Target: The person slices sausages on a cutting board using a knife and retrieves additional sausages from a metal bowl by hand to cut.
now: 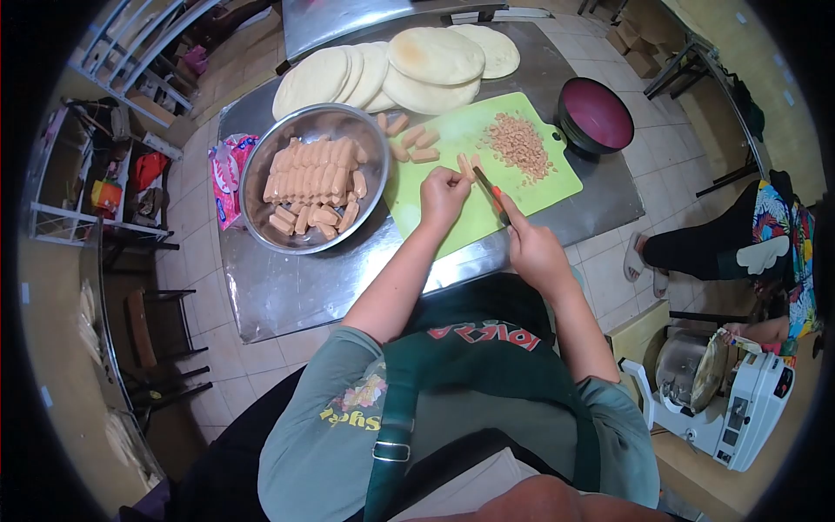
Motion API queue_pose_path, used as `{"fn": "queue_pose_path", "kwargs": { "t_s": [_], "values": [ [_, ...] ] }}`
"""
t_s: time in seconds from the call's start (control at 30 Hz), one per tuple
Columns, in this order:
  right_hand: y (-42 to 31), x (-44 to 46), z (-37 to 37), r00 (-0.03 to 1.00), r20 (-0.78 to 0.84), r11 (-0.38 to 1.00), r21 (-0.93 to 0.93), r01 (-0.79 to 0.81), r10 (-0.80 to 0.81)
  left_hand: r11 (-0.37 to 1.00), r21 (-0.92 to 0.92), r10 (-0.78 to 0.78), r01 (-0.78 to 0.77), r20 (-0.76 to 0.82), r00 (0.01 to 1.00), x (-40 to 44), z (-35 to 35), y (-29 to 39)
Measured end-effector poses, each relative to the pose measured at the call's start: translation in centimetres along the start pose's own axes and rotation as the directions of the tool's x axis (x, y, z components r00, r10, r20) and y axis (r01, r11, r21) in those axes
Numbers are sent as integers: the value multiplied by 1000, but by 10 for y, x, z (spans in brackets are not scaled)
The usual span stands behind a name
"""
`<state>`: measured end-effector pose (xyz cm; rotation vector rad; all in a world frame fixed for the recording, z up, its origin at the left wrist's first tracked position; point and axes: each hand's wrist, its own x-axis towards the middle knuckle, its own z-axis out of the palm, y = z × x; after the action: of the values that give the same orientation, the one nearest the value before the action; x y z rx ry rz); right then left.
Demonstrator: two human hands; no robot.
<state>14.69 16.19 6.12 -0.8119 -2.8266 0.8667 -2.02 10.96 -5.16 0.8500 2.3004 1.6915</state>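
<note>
My left hand (444,198) is closed, its fingertips pinching a sausage (465,166) on the green cutting board (452,228). My right hand (537,252) grips a knife (492,191) with an orange and black handle, its blade pointing at that sausage. Diced sausage (519,146) forms a loose pile toward the board's right side. Several whole sausages (424,155) lie on the board's upper left. To the left stands a steel bowl (250,202), holding many sausages (315,170), some stacked in a block.
Round flatbreads (435,56) overlap along the table's far side. A dark bowl (596,116) with a purple inside stands right of the board. Pink plastic packaging (224,178) lies beside the steel bowl. At right, another person (722,235) stands by a white mixer (739,413).
</note>
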Motion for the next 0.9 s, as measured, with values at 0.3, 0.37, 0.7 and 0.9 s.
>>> {"fn": "queue_pose_path", "kwargs": {
  "t_s": [0.3,0.37,0.7,0.9],
  "values": [
    [21,35,50,997,-80,986,167,-6,19,999,-9,35,-35,-20,999,0,1,-1],
    [23,36,52,994,-105,983,185,1,19,999,-9,36,-37,-23,999,-1,1,-1],
    [7,38,39,990,98,993,-76,-90,98,999,-20,44,-44,-30,999,-2,1,0],
    [16,0,40,1000,6,989,-146,-9,10,999,-14,32,-32,-13,999,-1,0,0]
  ]
}}
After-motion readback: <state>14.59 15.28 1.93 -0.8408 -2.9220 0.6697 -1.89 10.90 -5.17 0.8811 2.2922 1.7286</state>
